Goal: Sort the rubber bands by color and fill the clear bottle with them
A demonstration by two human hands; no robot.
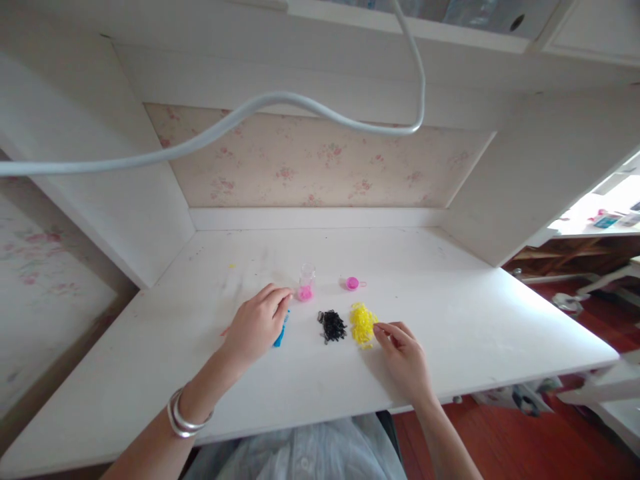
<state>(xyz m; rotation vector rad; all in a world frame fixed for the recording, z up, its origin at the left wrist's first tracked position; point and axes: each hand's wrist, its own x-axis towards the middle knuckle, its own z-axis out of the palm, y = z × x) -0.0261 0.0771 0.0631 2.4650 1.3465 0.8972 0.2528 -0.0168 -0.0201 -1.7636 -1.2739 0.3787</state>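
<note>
Left hand (283,297): held near jar (306,287), fingertips bunched, grip cannot be told | right hand (377,328): placed at yellow pile (363,324), fingertips together, grip unclear | black pile (333,326): set between hands on worktop (320,387)

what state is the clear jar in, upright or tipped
Upright: the jar stands on its base, pink bits at the bottom, clear wall above.

The right hand (397,340) touches the yellow pile (363,325) beside black pieces (333,326).
</note>
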